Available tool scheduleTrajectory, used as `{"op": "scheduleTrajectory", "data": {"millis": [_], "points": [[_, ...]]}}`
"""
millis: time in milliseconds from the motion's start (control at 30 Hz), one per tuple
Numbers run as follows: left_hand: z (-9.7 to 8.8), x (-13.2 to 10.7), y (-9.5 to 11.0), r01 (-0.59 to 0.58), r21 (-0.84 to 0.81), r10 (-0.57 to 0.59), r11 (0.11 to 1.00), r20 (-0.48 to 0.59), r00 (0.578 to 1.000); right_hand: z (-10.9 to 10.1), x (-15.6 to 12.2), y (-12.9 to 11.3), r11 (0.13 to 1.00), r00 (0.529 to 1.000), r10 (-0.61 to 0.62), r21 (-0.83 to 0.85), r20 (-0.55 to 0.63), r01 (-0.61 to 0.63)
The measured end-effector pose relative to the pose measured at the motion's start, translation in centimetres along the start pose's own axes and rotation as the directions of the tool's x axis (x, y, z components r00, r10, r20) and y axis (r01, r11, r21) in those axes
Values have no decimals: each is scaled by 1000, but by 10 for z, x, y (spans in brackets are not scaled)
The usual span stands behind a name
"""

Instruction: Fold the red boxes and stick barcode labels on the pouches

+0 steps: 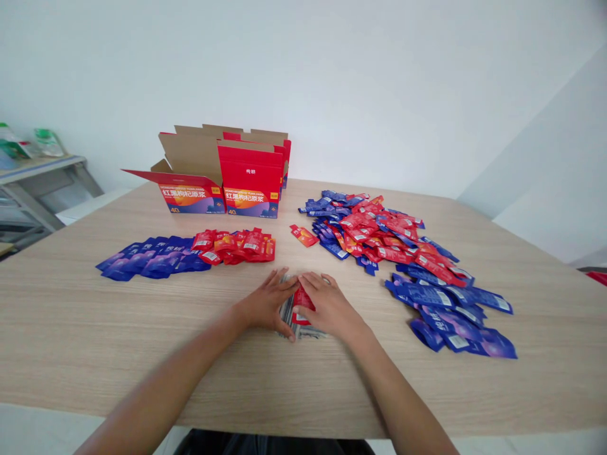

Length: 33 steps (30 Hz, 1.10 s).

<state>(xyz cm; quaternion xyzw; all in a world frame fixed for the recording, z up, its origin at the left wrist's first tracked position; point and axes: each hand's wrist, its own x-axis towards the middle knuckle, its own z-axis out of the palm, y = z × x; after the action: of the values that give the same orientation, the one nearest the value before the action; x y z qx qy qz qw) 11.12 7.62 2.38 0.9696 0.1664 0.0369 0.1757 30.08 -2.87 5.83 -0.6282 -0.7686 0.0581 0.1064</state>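
Note:
In front of me a red sachet [300,302] lies on a grey, streaked piece [308,332], perhaps cloth; its material is unclear. My left hand [270,302] rests along its left side with fingers spread and thumb apart. From the right, my right hand [327,304] lies over the sachet's edge, its fingers stretched out and its thumb across the red surface. The fingertips of both hands meet near the top of the sachet. Beyond the left hand is a row of red sachets [237,245], beside overlapping blue sachets [156,256].
Printed cardboard boxes [251,183] stand at the back left with flaps up. A mixed heap of red and blue sachets [365,227] covers the right back, with blue sachets [455,316] nearer me. One red sachet [304,235] lies apart. A shelf [42,165] is far left.

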Motion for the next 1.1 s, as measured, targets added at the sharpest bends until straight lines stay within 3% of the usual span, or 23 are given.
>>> {"op": "scheduleTrajectory", "data": {"millis": [167, 300, 467, 667, 867, 1100], "points": [[2, 1, 0, -16, 5, 16, 1000, 5, 1000, 14, 3, -13, 998, 993, 66, -10, 101, -65], [8, -1, -3, 7, 23, -6, 1000, -47, 999, 0, -3, -17, 998, 985, -10, 69, 174, -2], [11, -2, -11, -36, 18, 37, 999, -64, 997, -14, -17, -26, 989, 958, 2, 144, 285, -45], [8, -1, -21, -105, -60, 101, 993, -64, 993, 12, -24, -24, 984, 924, -27, 173, 381, -43], [6, -3, -21, -83, -101, 75, 991, -86, 993, 11, -10, -18, 977, 931, -5, 199, 366, -73], [12, -5, -20, -127, 22, 129, 992, -157, 979, 8, -8, -26, 982, 982, -7, 188, 191, -30]]}}
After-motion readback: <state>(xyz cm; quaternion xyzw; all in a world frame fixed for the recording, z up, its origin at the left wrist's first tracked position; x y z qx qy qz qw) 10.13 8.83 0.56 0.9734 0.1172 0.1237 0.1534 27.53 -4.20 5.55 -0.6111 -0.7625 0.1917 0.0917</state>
